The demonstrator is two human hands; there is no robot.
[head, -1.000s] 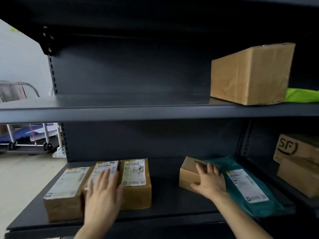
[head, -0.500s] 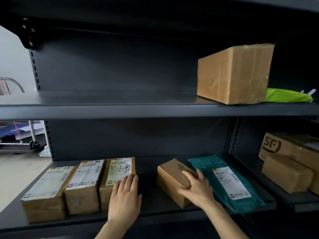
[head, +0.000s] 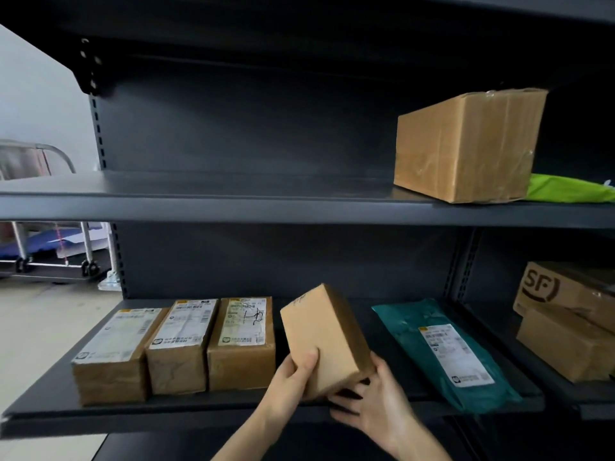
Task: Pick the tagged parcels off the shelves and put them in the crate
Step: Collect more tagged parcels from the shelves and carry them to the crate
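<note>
Low in the frame's centre, both hands hold a small plain brown parcel tilted up on end above the lower shelf: the left hand grips its lower left edge, the right hand cups its bottom right corner. Three labelled boxes sit to its left, a teal mailer bag to its right.
</note>
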